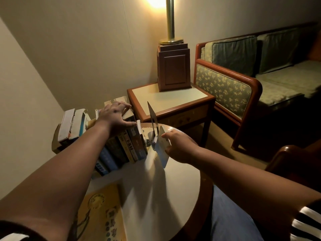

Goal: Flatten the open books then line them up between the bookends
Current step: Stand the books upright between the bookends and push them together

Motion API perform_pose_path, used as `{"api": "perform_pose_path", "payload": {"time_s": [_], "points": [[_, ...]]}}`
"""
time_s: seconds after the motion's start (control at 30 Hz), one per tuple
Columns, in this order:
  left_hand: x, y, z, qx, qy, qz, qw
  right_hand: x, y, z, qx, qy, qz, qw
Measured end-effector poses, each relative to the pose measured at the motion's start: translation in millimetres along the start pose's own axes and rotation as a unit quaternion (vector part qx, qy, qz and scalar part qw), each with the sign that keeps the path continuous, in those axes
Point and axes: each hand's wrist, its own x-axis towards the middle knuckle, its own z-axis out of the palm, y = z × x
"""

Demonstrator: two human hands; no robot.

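Note:
A row of several upright books [126, 148] stands on the round table [156, 188], spines toward me. My left hand [116, 115] lies spread over the top of the row, pressing its right end. A thin metal bookend [152, 117] stands just right of the row. My right hand [177, 146] grips a small pale book [162, 150], held on edge beside the bookend's base. More books [73, 124] lean at the row's left end; the left bookend is hidden.
A yellow printed book or sheet [102, 211] lies flat on the table near me. Behind stands a square side table [170, 100] with a lamp base [172, 66]. A sofa [251, 80] is at the right, a wooden chair arm [291, 153] nearer.

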Motion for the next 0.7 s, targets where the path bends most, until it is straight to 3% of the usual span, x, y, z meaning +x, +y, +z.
{"api": "perform_pose_path", "payload": {"time_s": [0.33, 0.7], "points": [[-2, -2, 1, 0.001, 0.009, 0.005, 1.0, 38, -19, 35, 0.006, 0.003, -0.022, 1.0], [-6, 3, -1, -0.002, 0.01, 0.002, 1.0, 76, -38, 38, 0.03, 0.019, 0.014, 0.999]]}}
